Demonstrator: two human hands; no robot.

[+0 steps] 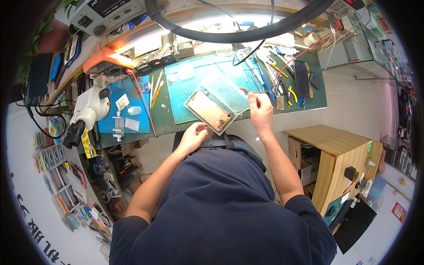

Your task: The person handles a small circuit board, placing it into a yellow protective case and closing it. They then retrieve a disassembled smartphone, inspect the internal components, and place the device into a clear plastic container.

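A clear plastic box lies open at a slant over the table's front edge, with a phone screen assembly inside, its copper-coloured back up. The clear lid spreads to the right of it. My left hand curls its fingers at the box's near left edge and seems to grip it; the fingertips are partly hidden. Right of the box, my right hand is closed in a pinch, thumb against finger. A thin red-tipped tool shows close by its fingertips; whether it is in the pinch is unclear.
Beneath the box spreads a light-blue work mat. Pliers, a dark phone and several hand tools lie to the right. A microscope and an orange meter stand left. A black ring hangs overhead. A wooden cabinet stands behind right.
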